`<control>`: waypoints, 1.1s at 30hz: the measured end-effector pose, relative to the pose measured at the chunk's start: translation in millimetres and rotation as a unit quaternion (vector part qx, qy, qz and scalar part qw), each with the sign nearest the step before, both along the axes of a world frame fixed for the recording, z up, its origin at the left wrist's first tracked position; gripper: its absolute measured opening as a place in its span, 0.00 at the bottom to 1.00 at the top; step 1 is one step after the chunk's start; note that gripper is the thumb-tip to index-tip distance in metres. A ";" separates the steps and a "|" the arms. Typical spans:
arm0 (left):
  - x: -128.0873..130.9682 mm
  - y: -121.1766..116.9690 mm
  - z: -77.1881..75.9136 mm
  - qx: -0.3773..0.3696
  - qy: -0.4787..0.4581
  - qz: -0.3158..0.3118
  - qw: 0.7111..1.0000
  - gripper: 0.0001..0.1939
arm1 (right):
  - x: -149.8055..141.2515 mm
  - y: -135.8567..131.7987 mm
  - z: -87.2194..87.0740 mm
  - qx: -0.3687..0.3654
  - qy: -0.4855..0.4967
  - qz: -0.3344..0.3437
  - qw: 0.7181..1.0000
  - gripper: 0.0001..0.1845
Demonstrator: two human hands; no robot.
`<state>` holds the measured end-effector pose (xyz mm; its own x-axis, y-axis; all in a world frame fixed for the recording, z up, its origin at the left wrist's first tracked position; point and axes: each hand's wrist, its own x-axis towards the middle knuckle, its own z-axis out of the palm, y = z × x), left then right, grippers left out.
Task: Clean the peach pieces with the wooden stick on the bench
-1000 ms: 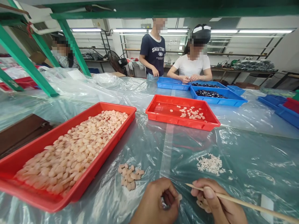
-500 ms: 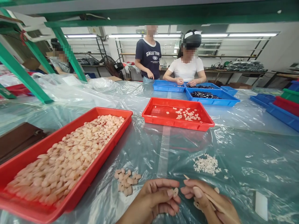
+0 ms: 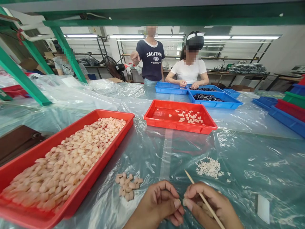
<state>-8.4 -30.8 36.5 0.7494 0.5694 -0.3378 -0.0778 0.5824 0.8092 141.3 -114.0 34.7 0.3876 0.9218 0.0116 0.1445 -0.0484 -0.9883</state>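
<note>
My left hand (image 3: 158, 203) is closed in a pinch, thumb against fingertips; whatever sits between them is hidden. Close beside it, my right hand (image 3: 212, 205) grips a thin pointed wooden stick (image 3: 202, 197), whose tip points up and away to the left. Some beige pieces (image 3: 206, 208) show in the right palm under the curled fingers. The fingertips of both hands almost meet. Left of my left hand lies a small heap of flat beige pieces (image 3: 127, 184). A pile of tiny whitish bits (image 3: 209, 167) lies beyond my right hand.
A long red tray (image 3: 114, 147) full of beige pieces stands at left; a second red tray (image 3: 166, 125) with scattered pieces is ahead. Blue trays (image 3: 216, 105) stand before two people across the plastic-covered table. A white rectangular piece (image 3: 263, 209) lies at right. Green posts (image 3: 21, 76) rise at left.
My hands have drawn together, and the beige piece seen in my left fingers is now hidden. The stick has swung more upright in my right hand. The standing person has raised a hand.
</note>
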 end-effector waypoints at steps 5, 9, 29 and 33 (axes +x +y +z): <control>-2.7 4.1 7.1 0.130 0.050 0.038 0.990 0.18 | 42.8 -4.7 16.0 -0.069 -0.173 0.034 0.982 0.04; -11.5 15.6 24.0 0.219 0.104 0.087 0.966 0.15 | 60.8 -9.8 26.8 -0.137 -0.324 0.063 0.934 0.06; -48.4 40.9 48.9 0.578 0.508 -0.078 0.634 0.14 | 68.0 -14.2 26.5 -0.018 -0.343 0.027 0.939 0.07; -44.2 42.9 46.0 0.584 0.517 -0.079 0.621 0.13 | 59.0 -13.8 16.9 0.001 -0.305 0.028 0.952 0.08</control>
